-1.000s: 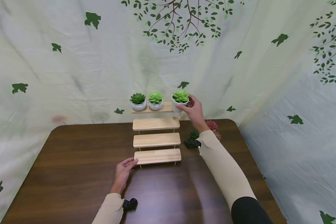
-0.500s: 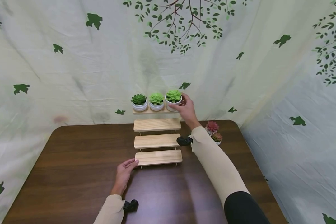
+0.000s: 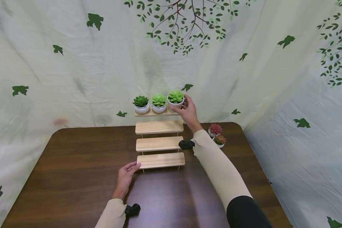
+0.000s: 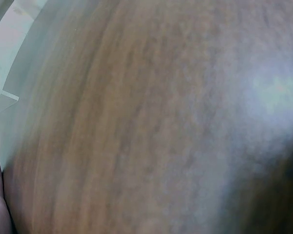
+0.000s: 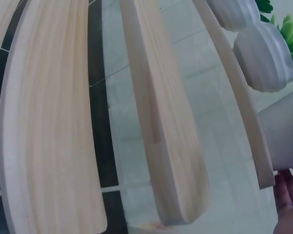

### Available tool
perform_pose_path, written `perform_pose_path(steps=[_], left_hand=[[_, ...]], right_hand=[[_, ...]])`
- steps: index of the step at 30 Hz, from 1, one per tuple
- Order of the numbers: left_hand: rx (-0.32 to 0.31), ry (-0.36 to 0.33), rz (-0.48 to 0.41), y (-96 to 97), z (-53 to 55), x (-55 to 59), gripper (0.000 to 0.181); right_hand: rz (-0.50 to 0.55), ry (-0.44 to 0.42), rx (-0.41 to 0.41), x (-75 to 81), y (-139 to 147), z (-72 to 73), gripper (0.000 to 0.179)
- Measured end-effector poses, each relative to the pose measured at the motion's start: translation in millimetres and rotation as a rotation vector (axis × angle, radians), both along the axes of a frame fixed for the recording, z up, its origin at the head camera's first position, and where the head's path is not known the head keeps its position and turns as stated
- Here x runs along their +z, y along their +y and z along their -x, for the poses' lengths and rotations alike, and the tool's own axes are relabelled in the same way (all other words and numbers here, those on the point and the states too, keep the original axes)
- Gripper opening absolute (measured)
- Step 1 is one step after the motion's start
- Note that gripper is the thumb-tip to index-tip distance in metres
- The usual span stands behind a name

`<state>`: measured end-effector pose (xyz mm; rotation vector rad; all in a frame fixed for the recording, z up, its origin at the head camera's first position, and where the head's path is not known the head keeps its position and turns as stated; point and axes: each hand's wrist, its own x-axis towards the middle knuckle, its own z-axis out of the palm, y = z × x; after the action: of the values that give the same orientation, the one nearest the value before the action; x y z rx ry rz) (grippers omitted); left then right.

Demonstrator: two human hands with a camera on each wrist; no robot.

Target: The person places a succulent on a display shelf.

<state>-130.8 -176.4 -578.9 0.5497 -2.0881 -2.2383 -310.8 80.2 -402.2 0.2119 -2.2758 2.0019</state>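
- Head view: your right hand (image 3: 189, 112) holds the white pot (image 3: 175, 97) with the light-green succulent, thumb toward you and fingers round its right side. It is at the right end of the top board (image 3: 155, 115), just beside the banded pot with bright leaves (image 3: 159, 101); the banded pot with dark leaves (image 3: 141, 102) stands at the left end.
- To handle this well, I'd feel for the whole base sitting flat before loosening your fingers, and mind the neighbouring pot; whether the base bears on the wood now, I cannot tell.
- Your right arm reaches far forward across the table (image 3: 74, 158), its wrist camera over the end of the third board down, so a low sleeve could nudge the stand.
- Your left hand (image 3: 126, 177) pinches the left front corner of the lowest board (image 3: 161, 161); a light, even hold should brace the stand without shifting it.
- Left wrist view: mostly blurred tabletop, a sliver of hand at the left edge; the grip doesn't show.
- Right wrist view: your fingers lie close under the white pot, by the board's end; press gently there.
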Motion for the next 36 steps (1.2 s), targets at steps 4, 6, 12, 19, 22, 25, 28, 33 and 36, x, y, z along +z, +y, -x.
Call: perform_pose_path(steps=[4, 6, 12, 19, 22, 25, 28, 33, 36], left_hand=[[-0.010, -0.005, -0.003, 0.6, -0.8, 1.6, 0.045], [-0.016, -0.011, 0.002, 0.7, -1.1, 2.0, 0.046], [-0.020, -0.032, 0.024, -0.4, 0.0, 1.5, 0.047], [-0.026, -0.035, 0.012, -0.8, -0.4, 0.8, 0.048], [-0.023, -0.026, 0.013, -1.5, -0.7, -0.8, 0.047], [-0.014, -0.030, 0.016, -2.2, -0.5, -1.3, 0.046], [-0.012, -0.035, 0.020, -2.5, 0.0, -1.4, 0.046], [-0.015, -0.018, 0.008, -2.1, -0.1, -1.5, 0.046], [-0.017, -0.013, 0.006, -1.5, -0.8, -1.0, 0.046]], right_hand=[[-0.012, 0.014, -0.012, -5.3, 9.3, -5.6, 0.082], [-0.006, 0.021, -0.017, -9.4, 16.1, -9.4, 0.082], [-0.003, 0.027, -0.009, -22.4, 39.6, -21.3, 0.082], [-0.051, 0.005, -0.012, -39.3, 66.2, -35.0, 0.080], [-0.065, -0.010, -0.023, -52.2, 76.3, -38.5, 0.081], [-0.089, -0.029, -0.029, -61.4, 86.0, -44.5, 0.081], [-0.123, -0.037, -0.023, -70.4, 95.6, -48.8, 0.083], [-0.151, -0.054, 0.021, -83.9, 108.4, -54.5, 0.084], [-0.168, -0.085, 0.042, -91.8, 112.8, -58.7, 0.086]])
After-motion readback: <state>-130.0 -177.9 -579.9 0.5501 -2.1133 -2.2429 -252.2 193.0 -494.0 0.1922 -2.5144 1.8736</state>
